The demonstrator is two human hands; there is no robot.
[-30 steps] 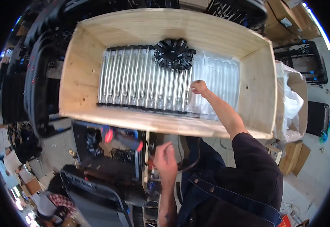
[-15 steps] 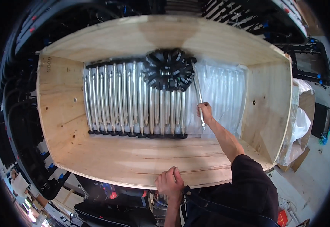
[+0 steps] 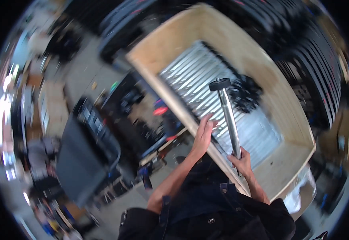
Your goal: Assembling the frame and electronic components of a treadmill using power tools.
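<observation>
The right hand grips a shiny, silvery metal roller near its lower end. Slightly tilted over the wooden crate, it (smooth-barrelled) carries a wide black pulley. The left hand, fingers extended, holds nothing.

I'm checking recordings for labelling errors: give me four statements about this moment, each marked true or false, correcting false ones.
1. The right hand grips a silver rod. True.
2. Both hands are gripping something. False: the left hand is open, with nothing visible in it.
3. The rod's end away from the right hand is bare. False: it carries a black disc.
4. A black bundle lies inside the wooden crate. True.
</observation>
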